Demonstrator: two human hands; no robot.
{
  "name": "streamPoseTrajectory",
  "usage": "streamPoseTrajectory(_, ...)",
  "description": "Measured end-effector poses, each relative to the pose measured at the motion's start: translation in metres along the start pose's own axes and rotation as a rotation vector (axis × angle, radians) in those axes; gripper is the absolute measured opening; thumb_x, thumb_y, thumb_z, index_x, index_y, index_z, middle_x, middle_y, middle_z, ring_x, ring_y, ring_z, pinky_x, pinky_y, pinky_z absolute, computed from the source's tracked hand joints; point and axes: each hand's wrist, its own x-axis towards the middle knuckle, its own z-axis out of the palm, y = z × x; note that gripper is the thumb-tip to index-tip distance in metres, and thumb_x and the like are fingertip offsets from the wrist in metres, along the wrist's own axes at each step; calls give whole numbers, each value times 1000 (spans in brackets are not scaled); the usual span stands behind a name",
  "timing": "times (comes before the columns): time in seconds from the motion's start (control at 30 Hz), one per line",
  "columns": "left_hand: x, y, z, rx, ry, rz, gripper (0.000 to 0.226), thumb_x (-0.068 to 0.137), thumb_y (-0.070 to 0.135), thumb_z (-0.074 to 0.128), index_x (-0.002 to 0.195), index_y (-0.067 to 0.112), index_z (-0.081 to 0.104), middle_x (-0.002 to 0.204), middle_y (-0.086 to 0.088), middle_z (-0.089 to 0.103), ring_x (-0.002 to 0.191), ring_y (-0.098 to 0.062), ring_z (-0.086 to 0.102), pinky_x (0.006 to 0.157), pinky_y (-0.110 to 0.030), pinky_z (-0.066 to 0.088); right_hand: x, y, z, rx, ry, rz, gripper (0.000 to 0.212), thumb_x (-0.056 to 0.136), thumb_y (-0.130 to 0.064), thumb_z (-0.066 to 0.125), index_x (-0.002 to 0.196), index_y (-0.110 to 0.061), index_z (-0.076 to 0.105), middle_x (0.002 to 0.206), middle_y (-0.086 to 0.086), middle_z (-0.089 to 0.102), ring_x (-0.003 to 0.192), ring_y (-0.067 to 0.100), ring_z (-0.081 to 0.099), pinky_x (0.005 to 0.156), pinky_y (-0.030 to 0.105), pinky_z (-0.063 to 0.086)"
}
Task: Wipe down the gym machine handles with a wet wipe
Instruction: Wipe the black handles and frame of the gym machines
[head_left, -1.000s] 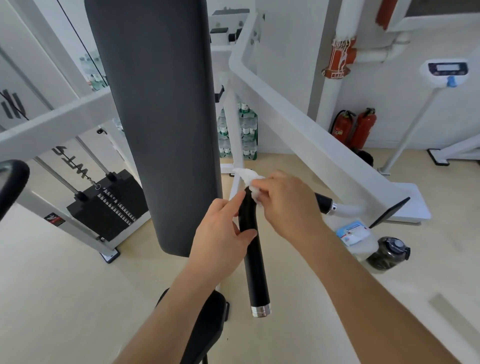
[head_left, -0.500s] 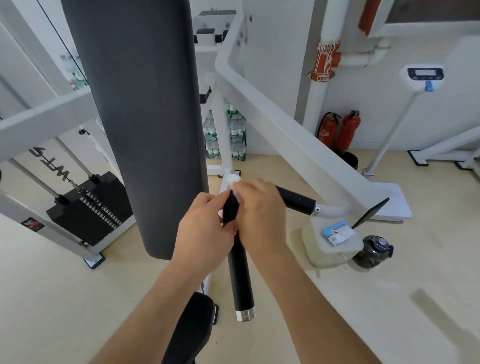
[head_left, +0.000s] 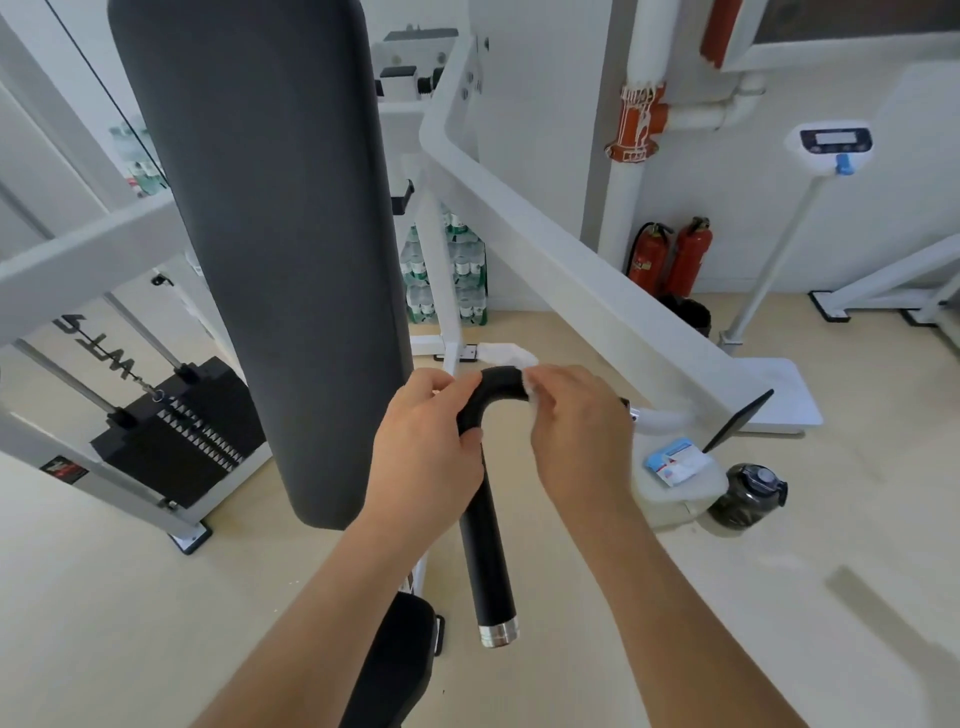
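I am gripping the black handle (head_left: 485, 545) just below its bend with my left hand (head_left: 426, 457), fingers curled round it; my right hand (head_left: 576, 441) is pinching the wet wipe (head_left: 511, 356) against the bend's top. I am judging the job partly done; the straight length down to the chrome cap (head_left: 498, 635) is probably waiting.

Left hand (head_left: 431, 457) gripping black handle (head_left: 488, 561) just below bend. Right hand (head_left: 576, 441) pinching white wipe (head_left: 519, 357) against bend, wipe sticking out above fingers. Grey pad (head_left: 270, 234) standing at left; wipe pack (head_left: 675, 462) and dark bottle (head_left: 748, 496) sitting at right.
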Motion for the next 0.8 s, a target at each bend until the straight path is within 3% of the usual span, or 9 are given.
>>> streamPoseTrajectory(0.07, 0, -2, 4, 30, 24, 42, 44, 83, 7, 65, 124, 21, 62, 110, 4, 55, 94, -19, 54, 79, -29, 47, -1, 12, -11, -70, 47, 87, 12, 83, -2, 66, 91, -8, 72, 78, 8, 67, 66, 29, 61, 59, 29, 43)
streamPoseTrajectory(0.17, 0, -5, 8, -25, 65, 8, 43, 81, 6, 66, 121, 23, 65, 109, 5, 56, 95, -18, 55, 78, -27, 45, 3, -11, 5, -39, -34, -56, 15, 77, 4, 68, 87, -6, 71, 76, 9, 65, 64, 29, 60, 59, 27, 42)
streamPoseTrajectory(0.27, 2, -4, 10, -11, 88, 27, 48, 81, 2, 63, 123, 25, 62, 108, 6, 57, 97, -16, 52, 76, -23, 38, 7, -11, 11, -44, -66, -143, 10, 83, -3, 66, 86, -10, 71, 79, 5, 68, 67, 28, 57, 63, 28, 41)
streamPoseTrajectory(0.37, 2, -4, 15, 78, 109, 120, 43, 79, -1, 64, 119, 15, 65, 108, -1, 60, 97, -23, 53, 75, -24, 38, -2, 27, -10, -90, 33, -18, 12, 84, -3, 64, 89, -11, 72, 79, 6, 69, 68, 30, 55, 62, 35, 45)
streamPoseTrajectory(0.6, 12, 18, 30, 137, 25, 295, 44, 77, 3, 65, 119, 15, 65, 116, -1, 65, 108, -27, 55, 91, -42, 48, -11, 55, -25, -161, 131, 29, 14, 78, 3, 68, 87, -6, 73, 75, 9, 69, 63, 33, 55, 59, 33, 44)
streamPoseTrajectory(0.7, 17, 29, 36, 123, -3, 381, 40, 77, 0, 63, 112, 18, 68, 110, 2, 68, 99, -26, 59, 87, -36, 47, -10, 49, -22, -169, 173, 52, 15, 80, -2, 59, 84, -7, 73, 70, 8, 68, 61, 32, 55, 58, 30, 41)
streamPoseTrajectory(0.8, 23, 34, 36, 72, -23, 416, 35, 78, 2, 60, 109, 17, 67, 106, 5, 69, 97, -20, 60, 86, -27, 42, -2, 33, -12, -82, 46, -56, 21, 78, -2, 48, 75, -11, 67, 64, 2, 63, 59, 27, 53, 56, 31, 41)
